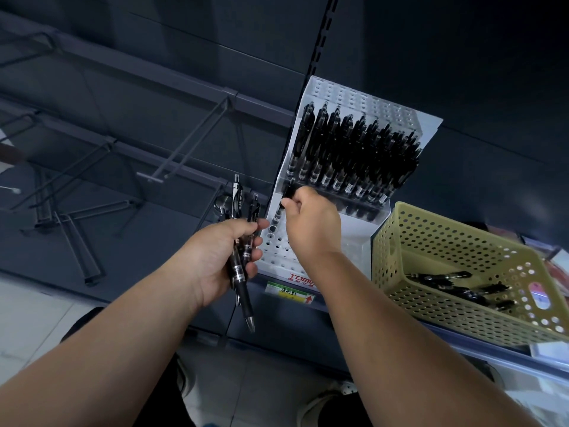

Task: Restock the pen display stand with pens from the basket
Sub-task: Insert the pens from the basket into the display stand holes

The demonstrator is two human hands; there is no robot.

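The right hand (312, 224) reaches over the front left part of the pen display stand (345, 95). Its thumb and fingers are curled and pinch a single black pen (288, 191) near its upper end. The pen stands almost upright at the left edge of the stand, in front of the filled rows, with its lower end down among the holes there. Whether the tip is already seated in a hole cannot be told, because the hand hides part of it.

The left hand (215, 260) hovers just left of the stand, close to its lower left corner. Its fingers are wrapped round a bundle of black pens (245, 298). The clip ends stick up above the fingers and the tips point down past the wrist.

The stand is white and stepped, and it sits on a dark shelf (277, 318). Its upper rows are packed with standing black pens (348, 152), and the perforated steps (277, 243) nearest the hands show open holes.

Just beside the stand on the right, a yellow perforated basket (431, 238) rests on the same shelf. A few loose pens (446, 280) lie flat on its bottom, well apart from both hands.

A green price label (289, 292) is fixed to the shelf edge below the stand. Bare wire hooks (191, 137) jut from the dark back panel on the left.
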